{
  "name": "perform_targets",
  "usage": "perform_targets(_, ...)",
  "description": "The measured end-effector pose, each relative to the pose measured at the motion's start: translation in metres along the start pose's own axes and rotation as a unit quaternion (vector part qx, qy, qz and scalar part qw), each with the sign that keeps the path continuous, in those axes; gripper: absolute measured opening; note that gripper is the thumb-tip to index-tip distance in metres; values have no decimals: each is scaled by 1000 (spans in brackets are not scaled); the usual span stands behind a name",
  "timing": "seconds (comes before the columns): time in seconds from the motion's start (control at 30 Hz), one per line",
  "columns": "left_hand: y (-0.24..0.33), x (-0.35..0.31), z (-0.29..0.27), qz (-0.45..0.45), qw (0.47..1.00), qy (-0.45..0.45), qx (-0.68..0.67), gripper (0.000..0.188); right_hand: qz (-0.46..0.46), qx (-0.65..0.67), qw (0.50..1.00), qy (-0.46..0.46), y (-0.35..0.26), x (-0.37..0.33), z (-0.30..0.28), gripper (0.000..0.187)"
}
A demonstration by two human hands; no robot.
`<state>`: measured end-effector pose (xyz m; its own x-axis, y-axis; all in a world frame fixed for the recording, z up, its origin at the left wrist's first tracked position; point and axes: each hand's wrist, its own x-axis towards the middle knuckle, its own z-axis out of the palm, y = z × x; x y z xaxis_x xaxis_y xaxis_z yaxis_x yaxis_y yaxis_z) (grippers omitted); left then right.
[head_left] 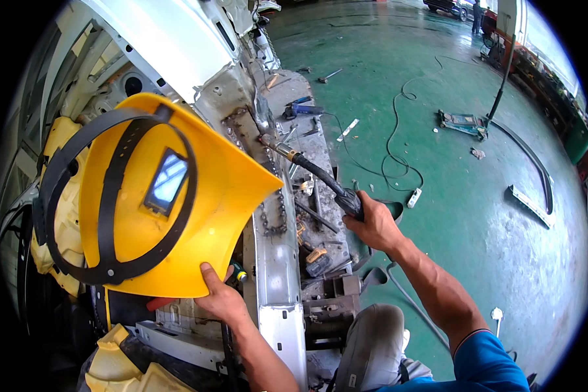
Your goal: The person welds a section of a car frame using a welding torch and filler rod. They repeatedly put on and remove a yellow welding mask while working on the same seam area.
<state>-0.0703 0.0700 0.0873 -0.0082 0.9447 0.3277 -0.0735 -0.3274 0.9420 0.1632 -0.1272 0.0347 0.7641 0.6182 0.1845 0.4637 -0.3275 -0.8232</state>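
My left hand (221, 294) grips the lower edge of a yellow welding mask (222, 222), thumb on its inner side. The mask's black headband (114, 189) and dark rectangular window (166, 181) face me. In my right hand (375, 225) is a welding torch (317, 171), its black handle wrapped by my fingers. The torch's metal nozzle (268, 140) points left, at or very near the bare metal of a car body sill (277, 261); whether it touches I cannot tell. A chain (274, 222) lies along the sill, partly behind the mask.
Beside the sill, a grey metal platform (300, 85) carries a blue angle grinder (302, 110), a yellow-black power tool (318, 261) and loose tools. Cables and a power strip (414, 197) lie on the green floor. Farther right stand a floor jack (464, 124) and a curved metal strip (536, 163).
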Motion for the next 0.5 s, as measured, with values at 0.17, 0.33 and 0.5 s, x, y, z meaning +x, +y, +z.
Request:
perform_targets(0.17, 0, -9, 5, -7, 998, -61, 13, 48, 0, -3, 1000, 6, -3, 1, 1, 47)
perform_targets(0.33, 1, -20, 11, -1, 995, -100, 17, 48, -4, 6, 1000, 10, -4, 1, 0, 45)
perform_targets(0.5, 0, -26, 11, -6, 990, -136, 33, 50, -21, -1, 1000, 19, 1, 2, 4, 49)
